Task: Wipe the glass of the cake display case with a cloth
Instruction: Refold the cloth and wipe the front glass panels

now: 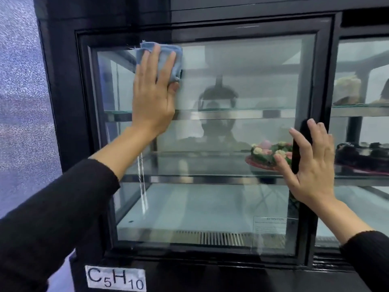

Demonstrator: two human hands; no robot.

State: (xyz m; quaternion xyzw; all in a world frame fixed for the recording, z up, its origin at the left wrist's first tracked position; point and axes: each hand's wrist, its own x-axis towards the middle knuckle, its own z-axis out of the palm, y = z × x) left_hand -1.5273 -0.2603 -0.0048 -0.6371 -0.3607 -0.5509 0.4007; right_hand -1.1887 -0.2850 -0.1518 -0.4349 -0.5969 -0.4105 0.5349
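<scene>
- flower-topped cake (271, 153) on the middle shelf
- pale cake slice (347, 91) upper right
- white "C5H10" label (115, 279) down low
- floor vent grille (219, 238)

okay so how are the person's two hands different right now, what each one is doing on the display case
The left hand presses a folded light blue cloth flat against the glass near the pane's upper left corner; the right hand holds nothing. The left hand sits high with fingers pointing up over the cloth; the right is lower, fingers spread over the black door frame at the pane's right edge. Both wear black sleeves.
</scene>
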